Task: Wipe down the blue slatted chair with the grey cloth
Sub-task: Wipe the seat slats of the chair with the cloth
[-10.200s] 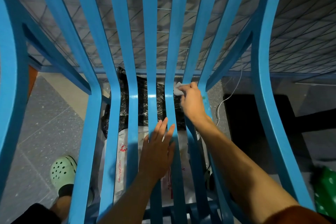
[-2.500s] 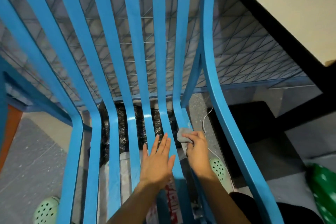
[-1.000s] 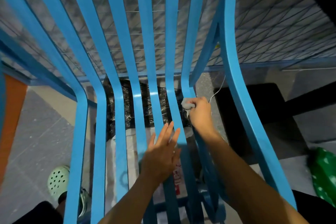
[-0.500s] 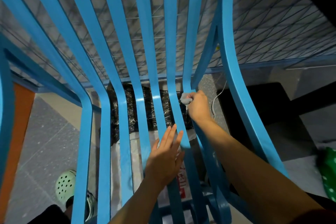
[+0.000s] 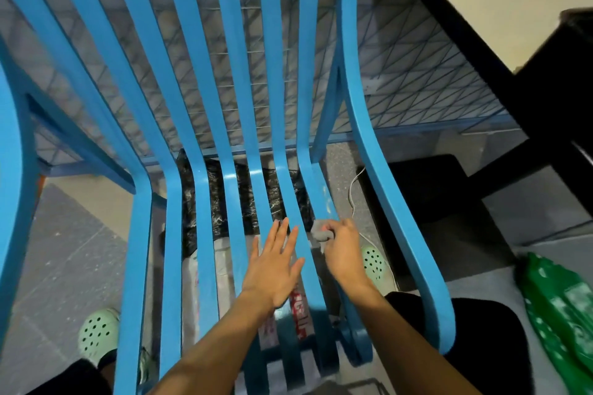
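Observation:
The blue slatted chair (image 5: 205,208) fills the head view, its long slats running from the backrest down into the seat. My right hand (image 5: 343,250) is closed around the small grey cloth (image 5: 321,233) and presses it on the rightmost seat slat, just past the bend. My left hand (image 5: 274,269) lies flat with fingers spread on the two slats beside it and holds nothing. The right armrest (image 5: 394,202) curves past my right forearm.
Under the seat lie a black plastic bag (image 5: 218,215) and a white bag with red print (image 5: 296,305). A white cable (image 5: 353,189) runs on the floor. A dark table (image 5: 519,96) stands to the right, a green bag (image 5: 564,308) lower right. My green clogs (image 5: 96,337) are on the floor.
My right hand has drawn the cloth along the rightmost slat from the bend toward me. The left hand stays flat on the slats. The view has tilted, and the table now shows.

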The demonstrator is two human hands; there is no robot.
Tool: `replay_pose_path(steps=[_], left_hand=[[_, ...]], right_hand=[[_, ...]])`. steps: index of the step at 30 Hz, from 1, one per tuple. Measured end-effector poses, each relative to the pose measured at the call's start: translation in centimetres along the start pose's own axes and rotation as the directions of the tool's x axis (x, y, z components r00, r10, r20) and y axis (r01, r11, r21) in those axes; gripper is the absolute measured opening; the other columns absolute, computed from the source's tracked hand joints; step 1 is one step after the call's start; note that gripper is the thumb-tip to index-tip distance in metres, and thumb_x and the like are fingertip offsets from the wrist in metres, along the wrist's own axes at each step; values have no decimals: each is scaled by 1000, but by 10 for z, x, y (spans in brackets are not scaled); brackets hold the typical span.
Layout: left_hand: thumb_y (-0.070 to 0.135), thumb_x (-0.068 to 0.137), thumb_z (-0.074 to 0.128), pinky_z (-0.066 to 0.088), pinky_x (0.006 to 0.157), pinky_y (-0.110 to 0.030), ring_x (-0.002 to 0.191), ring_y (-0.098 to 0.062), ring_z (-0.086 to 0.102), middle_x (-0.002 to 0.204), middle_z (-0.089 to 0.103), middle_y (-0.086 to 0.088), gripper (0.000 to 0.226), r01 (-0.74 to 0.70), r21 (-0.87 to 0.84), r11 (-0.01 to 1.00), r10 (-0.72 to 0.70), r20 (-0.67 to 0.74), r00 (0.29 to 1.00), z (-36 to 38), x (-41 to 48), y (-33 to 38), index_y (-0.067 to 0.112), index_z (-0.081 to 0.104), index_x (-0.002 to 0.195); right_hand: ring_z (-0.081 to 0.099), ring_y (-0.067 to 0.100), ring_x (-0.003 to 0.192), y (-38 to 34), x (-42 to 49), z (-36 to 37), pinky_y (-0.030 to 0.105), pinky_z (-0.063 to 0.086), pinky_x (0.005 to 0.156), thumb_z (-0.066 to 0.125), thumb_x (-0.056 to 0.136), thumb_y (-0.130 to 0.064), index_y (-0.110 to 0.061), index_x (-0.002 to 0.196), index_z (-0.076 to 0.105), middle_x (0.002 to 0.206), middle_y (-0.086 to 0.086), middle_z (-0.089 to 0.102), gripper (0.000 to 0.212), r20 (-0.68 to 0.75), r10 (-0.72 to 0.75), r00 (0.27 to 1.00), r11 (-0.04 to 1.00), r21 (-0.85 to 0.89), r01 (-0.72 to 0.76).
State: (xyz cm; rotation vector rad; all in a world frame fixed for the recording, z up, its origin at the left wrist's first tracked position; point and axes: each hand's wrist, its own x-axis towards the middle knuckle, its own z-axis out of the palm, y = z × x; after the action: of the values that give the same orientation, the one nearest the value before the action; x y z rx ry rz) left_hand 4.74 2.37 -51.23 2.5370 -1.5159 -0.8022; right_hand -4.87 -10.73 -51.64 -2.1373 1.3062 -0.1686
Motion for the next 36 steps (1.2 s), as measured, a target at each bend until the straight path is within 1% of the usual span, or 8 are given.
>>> replay_pose_path(steps=[5, 11, 14, 17, 21, 25, 32, 36], left_hand=[[53, 103, 13, -12, 120, -50, 143, -16, -34, 158, -30, 8, 64, 12, 19, 1000, -13, 48, 999, 6, -29, 13, 27, -17, 154], [68, 76, -17, -15, 116, -47, 143, -18, -33, 157, -31, 9, 86, -18, 35, 999, 16, 52, 999, 14, -55, 17, 28, -18, 152], [62, 92, -2, -11, 119, -47, 146, -17, -27, 158, -27, 7, 73, -44, 46, 998, 41, 68, 997, 11, -58, 12, 27, -12, 155], [46, 105, 21, -8, 119, -47, 150, -18, -18, 161, -22, 4, 62, -69, 59, 996, 65, 52, 996, 7, -63, 7, 25, -3, 157], [44, 104, 29, -7, 118, -48, 150, -19, -18, 163, -19, 2, 63, 32, 28, 999, -31, -37, 999, 12, -83, -3, 25, 1, 157], [50, 104, 24, -12, 114, -40, 148, -17, -21, 161, -22, 4, 63, 66, -42, 997, -69, -54, 996, 24, -106, -15, 29, -4, 156], [49, 104, 21, -8, 116, -38, 149, -17, -18, 160, -20, 6, 62, 72, -53, 996, -75, -54, 996, 30, -117, -14, 26, -4, 157], [51, 104, 22, 0, 122, -45, 150, -17, -15, 162, -16, 6, 63, 73, -63, 995, -73, -10, 997, 30, -116, -17, 27, -2, 157]], right_hand=[[55, 19, 108, 15, -51, -16, 23, 46, 95, 44, 79, 20, -13, 118, 66, 116, 3, 50, 55, 17, 6, 1000, 1000, 14, -6], [56, 23, 107, 31, -101, -30, 31, 49, 94, 45, 82, 15, -12, 112, 66, 116, 6, 51, 45, 113, 67, 991, 995, -83, -58], [62, 17, 89, 21, -110, -53, 19, 46, 74, 45, 83, 11, -13, 81, 67, 95, 6, 64, 33, 223, 42, 974, 999, 23, -48], [60, 10, 73, 3, -98, -73, 10, 41, 61, 46, 82, 13, -9, 69, 66, 76, 3, 64, 32, 131, -32, 991, 990, 142, 13], [60, 21, 83, 11, -83, -58, 26, 44, 69, 47, 80, 13, -21, 67, 60, 92, 10, 61, 39, 131, -22, 991, 999, 51, 15], [49, 25, 102, 23, -111, -36, 37, 50, 90, 50, 81, 12, -14, 100, 64, 112, 7, 48, 35, 179, -20, 984, 982, -181, 53], [56, 20, 98, 32, -154, -44, 34, 53, 88, 55, 81, 9, -15, 96, 64, 107, 3, 50, 30, 257, 56, 965, 995, -96, -33], [56, 15, 88, 9, -148, -46, 35, 52, 83, 50, 85, 6, -21, 81, 61, 97, -1, 51, 30, 193, -17, 981, 999, 40, 9]])
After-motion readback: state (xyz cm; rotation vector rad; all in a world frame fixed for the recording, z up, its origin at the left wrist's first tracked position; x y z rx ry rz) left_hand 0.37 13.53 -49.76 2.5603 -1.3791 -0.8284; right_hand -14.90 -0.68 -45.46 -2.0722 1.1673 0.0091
